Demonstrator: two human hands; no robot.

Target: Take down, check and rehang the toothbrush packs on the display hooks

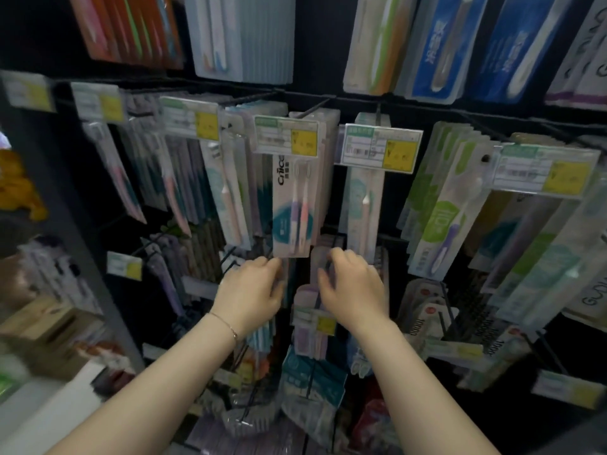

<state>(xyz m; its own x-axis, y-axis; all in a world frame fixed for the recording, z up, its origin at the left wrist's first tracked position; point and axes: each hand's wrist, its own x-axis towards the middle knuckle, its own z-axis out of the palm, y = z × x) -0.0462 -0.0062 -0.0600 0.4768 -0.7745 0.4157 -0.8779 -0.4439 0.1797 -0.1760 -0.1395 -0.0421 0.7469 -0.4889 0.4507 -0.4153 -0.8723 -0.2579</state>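
Your left hand (254, 290), a thin bracelet (226, 325) at its wrist, has its fingers curled with the tips touching the bottom edge of the Crest twin-brush pack (293, 208), which hangs from its display hook (308, 108) behind a price tag (286, 136). Whether you actually pinch the card or only touch it, the blur hides. Steady that edge rather than tug it; the pack should slide straight out along the hook, so lift it slightly and draw toward you.

Your right hand (353, 284) is loosely spread, fingers bent, over the top of the lilac packs (310, 326) on the lower row; it grips nothing I can make out. Bring it up to support the pack's hanging hole.

Counts, left to right: on the middle row I make out six yellow-patched price tags; two brushes show in the Crest pack, one purple-handled, one pink; one pale single-brush pack (361, 208) faces front beside it; two hands. Packs stacked behind each front card are too overlapped to count.
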